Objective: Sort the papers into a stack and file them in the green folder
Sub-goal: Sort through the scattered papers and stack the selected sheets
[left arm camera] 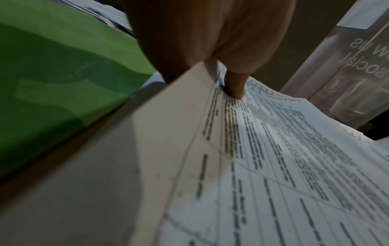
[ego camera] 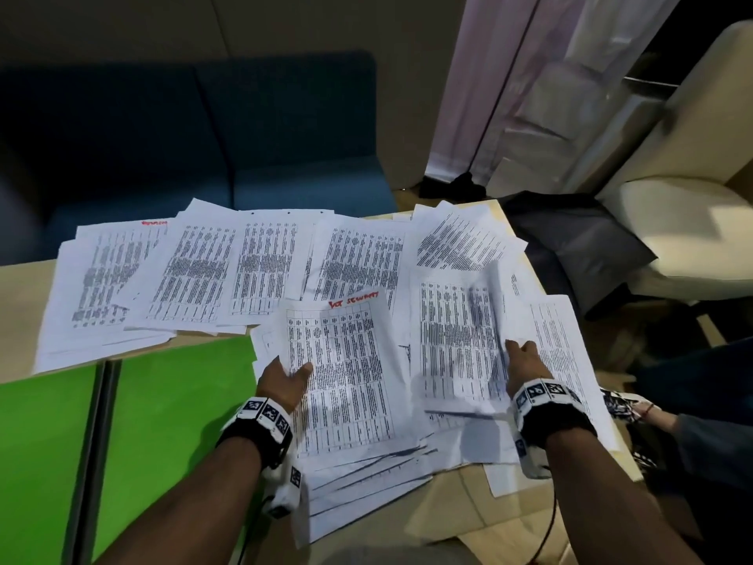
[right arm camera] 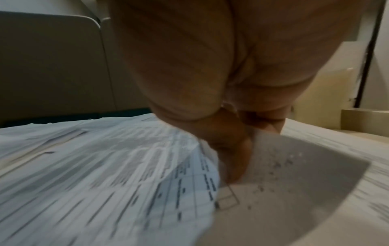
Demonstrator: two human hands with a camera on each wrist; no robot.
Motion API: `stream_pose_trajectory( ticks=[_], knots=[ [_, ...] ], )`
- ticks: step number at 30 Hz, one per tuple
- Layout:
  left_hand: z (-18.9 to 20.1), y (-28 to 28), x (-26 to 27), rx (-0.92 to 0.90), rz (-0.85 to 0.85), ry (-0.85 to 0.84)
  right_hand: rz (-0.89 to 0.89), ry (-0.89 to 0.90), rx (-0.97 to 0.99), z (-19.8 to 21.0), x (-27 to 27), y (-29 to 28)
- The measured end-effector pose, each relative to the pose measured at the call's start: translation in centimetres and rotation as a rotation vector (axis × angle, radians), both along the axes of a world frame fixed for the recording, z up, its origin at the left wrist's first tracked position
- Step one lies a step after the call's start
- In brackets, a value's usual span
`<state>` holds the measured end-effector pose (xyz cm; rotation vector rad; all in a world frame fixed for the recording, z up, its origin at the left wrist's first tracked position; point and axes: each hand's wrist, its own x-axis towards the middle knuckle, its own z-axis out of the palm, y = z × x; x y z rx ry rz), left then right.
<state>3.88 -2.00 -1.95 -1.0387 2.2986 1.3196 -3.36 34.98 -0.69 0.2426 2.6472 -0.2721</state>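
Several printed sheets lie spread across the table [ego camera: 16, 303]. My left hand [ego camera: 285, 379] grips the left edge of a stack of papers [ego camera: 346, 385], thumb on top and fingers under; its top sheet bears red writing [ego camera: 353, 300]. The left wrist view shows the thumb [left arm camera: 235, 84] pressing that stack [left arm camera: 294, 166]. My right hand [ego camera: 523, 360] pinches the right edge of a single sheet [ego camera: 460, 340], lifted and curled; in the right wrist view the fingers [right arm camera: 229, 149] hold the bent paper [right arm camera: 126, 174]. The open green folder [ego camera: 155, 418] lies at the left, beside the stack.
More sheets [ego camera: 191, 271] fan out along the table's far edge, some overhanging it. A blue sofa [ego camera: 203, 136] stands behind the table. A dark bag [ego camera: 570, 242] and a cream armchair [ego camera: 672, 222] are at the right. A person's foot [ego camera: 635, 409] shows at the right edge.
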Motion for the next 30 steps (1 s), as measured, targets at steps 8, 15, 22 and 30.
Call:
stream_pose_trajectory(
  ticks=[8, 15, 22, 30],
  knots=[
    [-0.4, -0.4, 0.5, 0.029, 0.029, 0.01, -0.037, -0.112, -0.008, 0.8, -0.3, 2.2],
    [-0.4, 0.0, 0.6, 0.021, 0.037, 0.041, -0.419, 0.177, -0.278, -0.1, -0.5, -1.3],
    [-0.5, 0.0, 0.6, -0.014, 0.011, 0.051, -0.222, 0.177, 0.069, -0.5, 0.2, -3.2],
    [-0.6, -0.2, 0.5, 0.019, -0.006, 0.064, -0.165, -0.002, 0.085, -0.2, -0.9, -3.7]
  ],
)
